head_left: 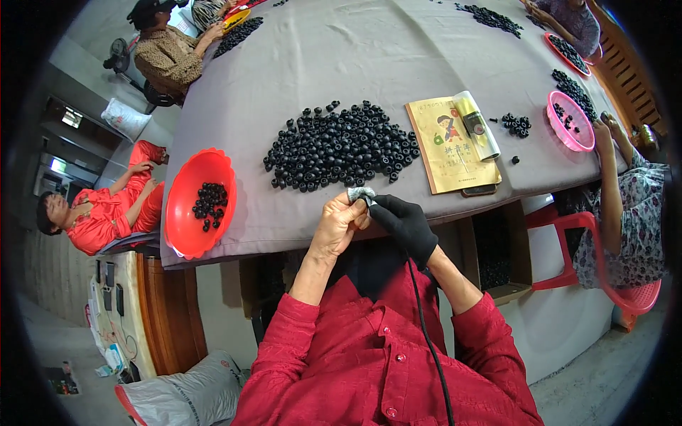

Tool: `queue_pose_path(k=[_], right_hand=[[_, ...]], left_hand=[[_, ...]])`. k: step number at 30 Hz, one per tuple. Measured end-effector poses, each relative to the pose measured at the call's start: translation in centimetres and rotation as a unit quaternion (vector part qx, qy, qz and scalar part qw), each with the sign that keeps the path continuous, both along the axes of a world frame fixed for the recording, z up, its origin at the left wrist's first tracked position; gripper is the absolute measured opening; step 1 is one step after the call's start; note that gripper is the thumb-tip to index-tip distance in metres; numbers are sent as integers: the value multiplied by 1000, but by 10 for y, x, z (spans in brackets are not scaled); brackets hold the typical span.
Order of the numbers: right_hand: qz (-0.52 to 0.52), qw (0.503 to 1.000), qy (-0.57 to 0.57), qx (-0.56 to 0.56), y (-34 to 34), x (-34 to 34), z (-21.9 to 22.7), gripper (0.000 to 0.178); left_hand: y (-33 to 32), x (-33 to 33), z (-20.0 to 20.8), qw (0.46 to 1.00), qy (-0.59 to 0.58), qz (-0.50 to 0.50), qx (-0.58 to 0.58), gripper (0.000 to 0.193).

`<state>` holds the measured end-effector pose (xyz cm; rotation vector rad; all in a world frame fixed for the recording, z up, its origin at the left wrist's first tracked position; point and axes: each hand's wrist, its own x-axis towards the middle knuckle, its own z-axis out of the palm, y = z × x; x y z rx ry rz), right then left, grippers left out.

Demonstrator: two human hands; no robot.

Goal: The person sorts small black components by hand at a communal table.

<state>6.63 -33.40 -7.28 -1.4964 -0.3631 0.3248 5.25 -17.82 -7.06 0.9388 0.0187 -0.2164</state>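
Note:
My left hand [339, 221] is bare, its fingers pinched together just off the table's near edge. A grey-white cloth-like wrap [361, 192] shows at its fingertips. My right hand [405, 226], in a black glove, meets it there with fingers closed. Whatever the two hands pinch between them is too small and covered to make out. Right beyond them spreads a large heap of black, round, bead-like pieces [341, 145], several showing a hole. To the left, a red scalloped plastic basin [177, 213] holds a smaller lot of the same pieces.
A yellow booklet [444, 167] lies right of the heap, with a rolled packet [477, 128] on it and a phone [479, 190] by its lower edge. A pink basket [574, 145] stands farther right. Other people sit around the grey-covered table [284, 78]. A dark cable [426, 323] crosses my front.

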Motion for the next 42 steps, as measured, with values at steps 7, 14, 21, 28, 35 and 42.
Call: queue_pose_path(k=[7, 14, 21, 28, 35, 42], right_hand=[[-12, 1000, -1, -3, 1, -2, 5, 29], [-25, 1000, 7, 3, 2, -1, 4, 25], [9, 999, 36, 36, -1, -4, 2, 24], [3, 1000, 21, 16, -1, -3, 0, 24], [-2, 999, 32, 27, -1, -3, -1, 24], [5, 999, 44, 23, -1, -2, 5, 20]], left_hand=[[1, -1, 4, 1000, 9, 3, 25, 14], [1, -1, 2, 999, -2, -6, 50, 15], [4, 2, -1, 999, 31, 4, -38, 17], [6, 1, -4, 998, 27, -14, -55, 17], [5, 1, -4, 998, 24, -17, -55, 16], [4, -1, 1, 999, 21, -15, -33, 14]])
